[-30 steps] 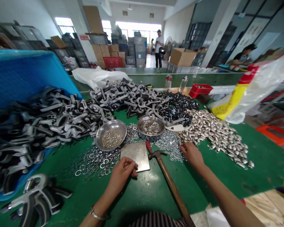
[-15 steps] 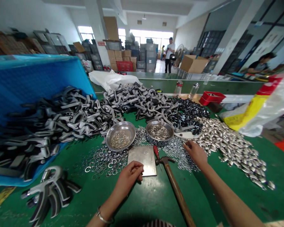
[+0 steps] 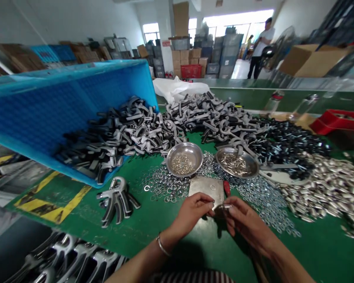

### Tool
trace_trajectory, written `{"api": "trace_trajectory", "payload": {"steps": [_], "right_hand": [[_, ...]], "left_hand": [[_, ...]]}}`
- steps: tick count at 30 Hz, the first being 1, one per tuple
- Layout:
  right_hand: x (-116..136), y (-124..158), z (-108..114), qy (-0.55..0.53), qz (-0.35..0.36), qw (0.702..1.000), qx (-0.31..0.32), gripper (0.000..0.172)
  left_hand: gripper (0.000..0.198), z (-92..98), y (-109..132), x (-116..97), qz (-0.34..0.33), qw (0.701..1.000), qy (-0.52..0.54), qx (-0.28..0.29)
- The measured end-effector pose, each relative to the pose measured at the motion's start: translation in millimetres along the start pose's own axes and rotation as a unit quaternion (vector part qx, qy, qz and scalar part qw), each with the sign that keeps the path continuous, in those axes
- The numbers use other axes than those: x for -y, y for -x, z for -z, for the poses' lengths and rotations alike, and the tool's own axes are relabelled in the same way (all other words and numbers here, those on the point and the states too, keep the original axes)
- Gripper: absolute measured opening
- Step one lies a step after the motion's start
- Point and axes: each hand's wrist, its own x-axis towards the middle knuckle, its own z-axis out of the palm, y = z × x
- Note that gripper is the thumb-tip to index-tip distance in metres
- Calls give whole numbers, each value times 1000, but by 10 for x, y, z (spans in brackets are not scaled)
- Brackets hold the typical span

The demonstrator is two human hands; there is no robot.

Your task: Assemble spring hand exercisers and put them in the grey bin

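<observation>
Right hand (image 3: 244, 222) closed in a pinch, thumb and fingertips gripping a small silver metal sleeve (image 3: 225, 206) just off the lower right corner of a square steel plate (image 3: 205, 188). Left hand (image 3: 191, 214) curled nearly shut, its fingertips just beside the sleeve and over the lower edge of the plate; whether anything lies inside that curl, impossible to tell. A thin metal bangle (image 3: 163, 246) around the left wrist. The plate flat on a green worktop (image 3: 162, 232), with a red tool handle (image 3: 227, 188) lying against its right edge. Just beyond the plate, two round steel bowls: the left bowl (image 3: 184, 159) full of small rings, the right bowl (image 3: 237, 162) full of short silver pins. Loose steel washers (image 3: 165, 188) scattered on both sides of the plate and around the bowls. Off to the right, a heap of silver sleeves (image 3: 321, 188), and behind it a heap of small black parts (image 3: 286, 145). Behind the bowls, a long mound of grey-and-black grip handles (image 3: 212, 116) running up to a tipped blue plastic crate (image 3: 76, 98). One assembled spring hand grip (image 3: 117, 202) apart on the worktop, left of the washers.
</observation>
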Motion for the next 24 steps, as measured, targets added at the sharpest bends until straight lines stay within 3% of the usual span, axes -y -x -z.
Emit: {"api": "trace_trajectory", "payload": {"steps": [3,6,9,14,17,19,21,24], "right_hand": [[-35,-85,-246,-8,24,1000,15,22],[-18,-207,-287,48,51,997,14,23],[-31,-281,-282,54,32,998,9,27],[-130,-349,-298,-58,-18,998,-7,26],[-129,-359,-323,-119,-54,991,-6,26],[-99,-340,-347,-124,-85,989,-6,27],[-75,-315,-355,-92,-110,990,0,28],[-65,-297,-305,50,-76,996,-4,35]], "left_hand": [[33,-8,13,-19,1,1000,24,-6],[34,26,43,7,3,999,37,-11],[35,67,63,49,4,999,49,-22],[35,107,34,97,-13,997,61,-40],[35,142,11,122,-35,998,55,-19],[32,176,31,146,-79,997,3,5],[25,211,99,169,-154,981,-120,11],[17,279,248,146,-233,916,-327,14]]}}
